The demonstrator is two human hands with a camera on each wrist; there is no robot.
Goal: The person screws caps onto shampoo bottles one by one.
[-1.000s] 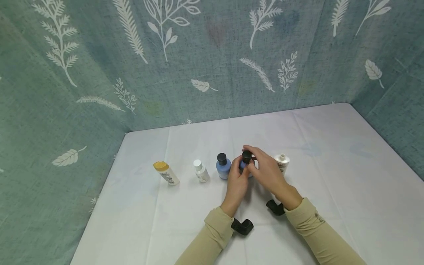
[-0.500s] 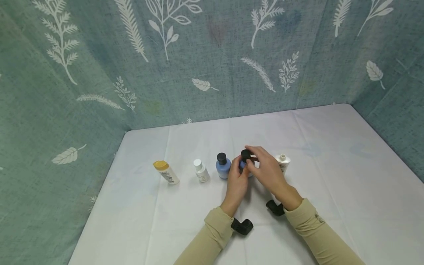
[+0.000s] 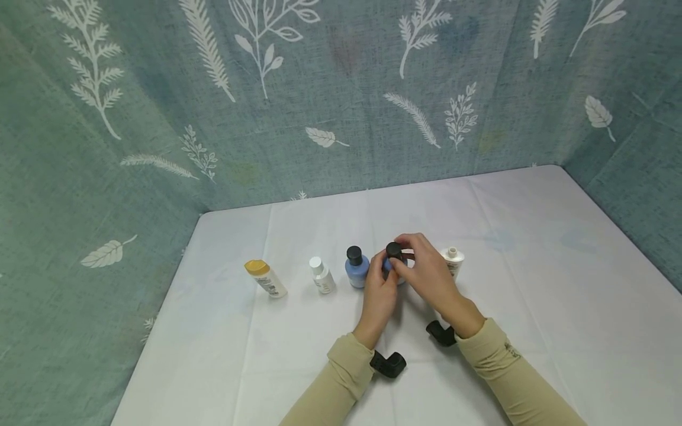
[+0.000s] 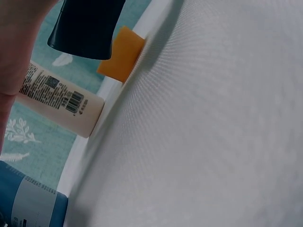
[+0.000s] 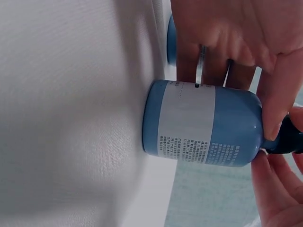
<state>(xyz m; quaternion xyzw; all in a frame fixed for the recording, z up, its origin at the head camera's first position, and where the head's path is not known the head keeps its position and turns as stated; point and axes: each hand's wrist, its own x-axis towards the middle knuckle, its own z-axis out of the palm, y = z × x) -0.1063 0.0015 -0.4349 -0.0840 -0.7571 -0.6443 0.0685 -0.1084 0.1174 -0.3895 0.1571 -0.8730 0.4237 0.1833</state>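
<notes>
A blue bottle [image 5: 232,125] with a white label and a black cap [image 3: 393,249] stands on the table between both hands. My left hand [image 3: 379,296] grips its body, fingers behind it, as the right wrist view shows. From the right, my right hand [image 3: 434,277] pinches the black cap between thumb and fingers. A second blue bottle [image 3: 357,273], also black-capped, stands just left of the left hand. Partly behind the right hand is a white bottle [image 3: 453,260] with a bare narrow neck. The left wrist view shows its printed side and an orange block-shaped piece [image 4: 122,54] beside it.
To the left stand a small white-capped bottle [image 3: 322,277] and a cream bottle with a yellow cap [image 3: 258,267]. Black wrist devices [image 3: 389,364] jut out by both sleeves. A leaf-patterned curtain [image 3: 341,89] hangs behind the white table [image 3: 506,225].
The right hand's thumb has shifted left onto the front of the black cap, its fingers moving around it. The left hand keeps its grip, and the other bottles have stayed put.
</notes>
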